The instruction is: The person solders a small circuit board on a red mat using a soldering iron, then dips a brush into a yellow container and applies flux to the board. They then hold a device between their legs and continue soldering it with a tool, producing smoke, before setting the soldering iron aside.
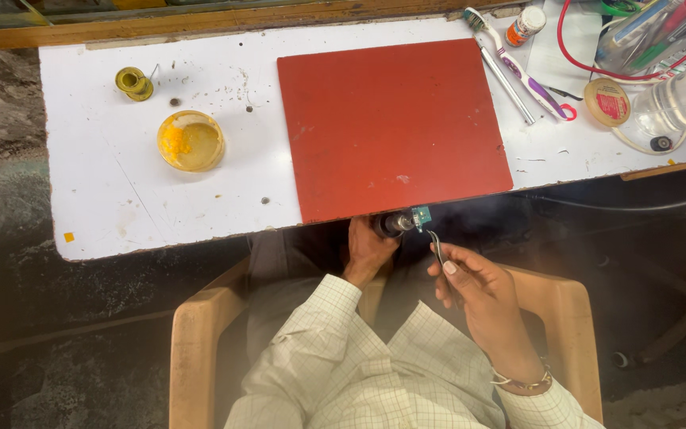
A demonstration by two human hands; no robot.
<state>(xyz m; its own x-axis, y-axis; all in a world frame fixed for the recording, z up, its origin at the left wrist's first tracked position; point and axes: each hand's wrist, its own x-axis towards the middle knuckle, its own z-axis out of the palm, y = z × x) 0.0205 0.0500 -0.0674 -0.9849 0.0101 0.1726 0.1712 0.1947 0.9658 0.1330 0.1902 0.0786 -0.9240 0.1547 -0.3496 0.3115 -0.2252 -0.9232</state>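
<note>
The left hand (367, 253) is closed round a dark, round-nosed tool (393, 225), its tip pointing to 3 o'clock, just below the near edge of the bench (105, 199). The right hand (478, 298) pinches metal tweezers (436, 246), whose fingers are shut on a small green board (421, 216). The board sits right at the tool's nose, at 12 o'clock from the right hand and just under the lower edge of the red mat (391, 127); whether board and nose touch cannot be told. A faint haze hangs at 3 o'clock from them.

By the look of it, the step in hand is work with the tool's nose on the little board, held in the air over the lap rather than on the mat. Any further move calls for a steady tweezer grip, since the board is held by one edge and could twist or drop to the floor, and for keeping the left fingers back from the nose.

On the bench, at 10 o'clock from the hands, stands a round yellow dish (190, 141), and beyond it a small wire spool (132, 83). At 1 o'clock lie a toothbrush (510, 59), a metal rod (508, 86) and a round tin (606, 102). The person sits in a tan plastic chair (200, 342).
</note>
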